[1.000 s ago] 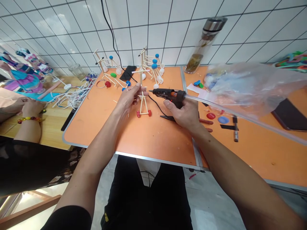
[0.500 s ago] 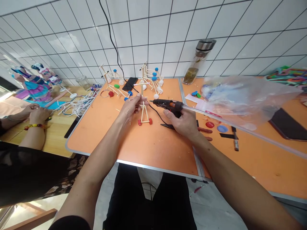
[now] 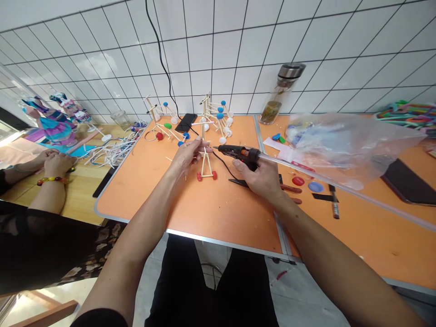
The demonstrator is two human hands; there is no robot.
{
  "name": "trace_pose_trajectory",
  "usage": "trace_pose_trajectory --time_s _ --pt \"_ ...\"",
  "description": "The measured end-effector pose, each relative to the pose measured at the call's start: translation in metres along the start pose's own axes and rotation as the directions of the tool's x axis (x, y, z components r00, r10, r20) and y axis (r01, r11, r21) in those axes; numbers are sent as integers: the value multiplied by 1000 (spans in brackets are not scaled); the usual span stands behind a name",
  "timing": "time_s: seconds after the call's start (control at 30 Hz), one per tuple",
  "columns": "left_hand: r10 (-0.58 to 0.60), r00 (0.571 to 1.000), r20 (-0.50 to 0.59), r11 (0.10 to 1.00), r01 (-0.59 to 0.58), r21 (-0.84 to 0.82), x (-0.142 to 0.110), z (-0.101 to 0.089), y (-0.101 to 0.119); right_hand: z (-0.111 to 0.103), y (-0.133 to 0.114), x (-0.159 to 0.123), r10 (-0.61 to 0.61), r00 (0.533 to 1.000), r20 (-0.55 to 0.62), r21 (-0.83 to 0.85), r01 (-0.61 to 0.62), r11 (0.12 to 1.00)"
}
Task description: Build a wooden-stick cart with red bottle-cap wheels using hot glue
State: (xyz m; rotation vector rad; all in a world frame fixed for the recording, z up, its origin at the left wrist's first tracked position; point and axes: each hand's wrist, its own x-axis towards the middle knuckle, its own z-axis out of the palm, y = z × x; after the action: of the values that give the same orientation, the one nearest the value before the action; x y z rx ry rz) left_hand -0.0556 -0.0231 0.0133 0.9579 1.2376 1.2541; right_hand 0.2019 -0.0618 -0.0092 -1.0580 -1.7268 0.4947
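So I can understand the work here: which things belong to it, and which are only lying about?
In use: left hand, right hand, hot glue gun, toothpick model with red wheels.
Lying about: glass bottle, black smartphone, marker pen, red bottle cap.

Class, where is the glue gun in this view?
In the head view, the hot glue gun is in the right hand, its nozzle beside the toothpick model.

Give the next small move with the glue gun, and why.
Probably ease the glue gun a little toward the toothpick frame, keeping clear of the left hand: the right hand aims it at the frame, and the left hand grips it beside the tip.
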Motion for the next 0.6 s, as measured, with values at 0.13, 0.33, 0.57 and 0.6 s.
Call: trace_pose_trajectory --time_s 0.13,0.33,0.57,0.6 --pt "-2 1000 -3 1000 2 3 2 -1 -1 0 0 -1 5 1000 1 0 -5 1000" --pt "0 1000 5 1000 0 4 4 -3 -3 1 1 -1 27 999 16 5 -27 1000" --pt "3 1000 -1 1000 -3 0 2 -1 -1 1 3 -2 19 1000 18 -5 -19 1000" --pt "0 1000 -1 1000 0 0 2 -1 -1 1 3 -2 15 1000 17 -10 -15 1000"
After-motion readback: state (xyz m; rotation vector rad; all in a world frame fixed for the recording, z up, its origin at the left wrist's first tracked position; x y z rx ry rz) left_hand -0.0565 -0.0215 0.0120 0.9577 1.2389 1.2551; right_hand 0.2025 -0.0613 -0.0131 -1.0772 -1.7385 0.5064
